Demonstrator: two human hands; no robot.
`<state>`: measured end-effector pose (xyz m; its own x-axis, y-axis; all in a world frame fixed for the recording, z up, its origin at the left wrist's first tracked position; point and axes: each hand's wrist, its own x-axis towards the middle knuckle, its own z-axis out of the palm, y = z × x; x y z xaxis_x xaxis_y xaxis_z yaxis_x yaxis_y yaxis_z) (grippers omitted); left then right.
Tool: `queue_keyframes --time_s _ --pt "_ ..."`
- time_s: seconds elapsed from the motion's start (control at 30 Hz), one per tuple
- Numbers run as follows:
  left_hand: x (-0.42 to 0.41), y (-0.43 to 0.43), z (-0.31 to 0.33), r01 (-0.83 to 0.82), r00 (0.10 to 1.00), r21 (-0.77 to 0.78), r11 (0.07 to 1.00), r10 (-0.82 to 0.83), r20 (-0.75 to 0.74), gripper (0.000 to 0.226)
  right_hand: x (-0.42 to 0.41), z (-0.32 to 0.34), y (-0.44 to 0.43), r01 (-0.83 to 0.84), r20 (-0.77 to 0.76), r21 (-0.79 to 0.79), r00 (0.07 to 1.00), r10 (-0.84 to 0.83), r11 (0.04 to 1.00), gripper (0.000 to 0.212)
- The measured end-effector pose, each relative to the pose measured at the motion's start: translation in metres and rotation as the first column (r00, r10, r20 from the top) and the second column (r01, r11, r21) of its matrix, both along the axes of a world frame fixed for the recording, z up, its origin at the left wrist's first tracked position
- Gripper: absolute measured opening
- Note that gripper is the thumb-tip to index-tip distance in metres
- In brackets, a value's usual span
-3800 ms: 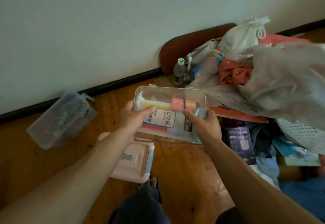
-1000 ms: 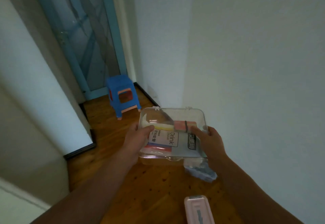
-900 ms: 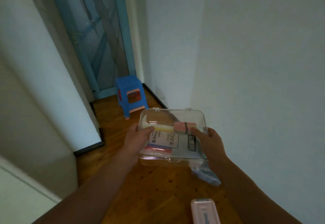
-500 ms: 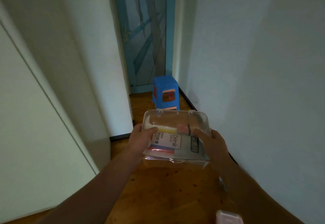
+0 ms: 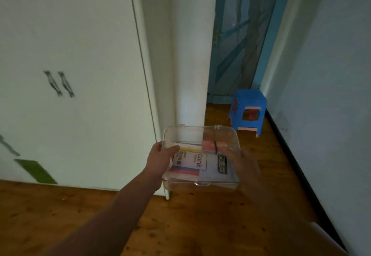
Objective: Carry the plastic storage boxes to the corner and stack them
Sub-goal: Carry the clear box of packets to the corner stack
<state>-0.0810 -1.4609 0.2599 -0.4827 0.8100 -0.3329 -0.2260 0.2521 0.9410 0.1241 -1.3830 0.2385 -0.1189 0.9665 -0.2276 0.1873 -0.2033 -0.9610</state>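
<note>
I carry a clear plastic storage box [image 5: 200,135] in front of me at waist height, level above the wooden floor. Through its lid show a "Drink straw" packet, a yellow item and a pink one. My left hand [image 5: 160,160] grips the box's left side with the thumb on the lid. My right hand [image 5: 244,165] grips the right side, thumb on top, and is blurred by motion. No other storage box is in view.
A white wardrobe [image 5: 80,75] with dark handles fills the left. A white wall corner [image 5: 188,54] stands straight ahead. A blue plastic stool [image 5: 249,109] sits by a blue glass door [image 5: 239,34]. A white wall [image 5: 331,95] runs along the right.
My view has swung left from the cluttered floor and the other boxes to the corridor. The wardrobe came into sight and the stool shifted right. Both hands keep the same grip on the box.
</note>
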Motion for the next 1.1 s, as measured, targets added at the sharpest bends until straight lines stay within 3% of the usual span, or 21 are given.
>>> queue_keyframes --time_s 0.4,0.7,1.1 --pt "-0.086 -0.121 -0.004 -0.393 0.919 -0.014 0.919 0.393 -0.021 0.042 -0.13 -0.002 -0.053 -0.326 -0.074 -0.025 0.943 0.324 0.945 0.046" --pt "-0.118 -0.208 -0.011 -0.641 0.768 -0.055 0.766 0.639 -0.046 0.051 -0.208 -0.011 -0.103 -0.533 -0.04 -0.025 0.846 0.532 0.846 0.041" --pt "-0.172 -0.294 -0.021 -0.78 0.623 -0.084 0.62 0.782 -0.009 0.048 -0.299 -0.013 -0.166 -0.706 -0.011 -0.01 0.708 0.706 0.708 0.033"
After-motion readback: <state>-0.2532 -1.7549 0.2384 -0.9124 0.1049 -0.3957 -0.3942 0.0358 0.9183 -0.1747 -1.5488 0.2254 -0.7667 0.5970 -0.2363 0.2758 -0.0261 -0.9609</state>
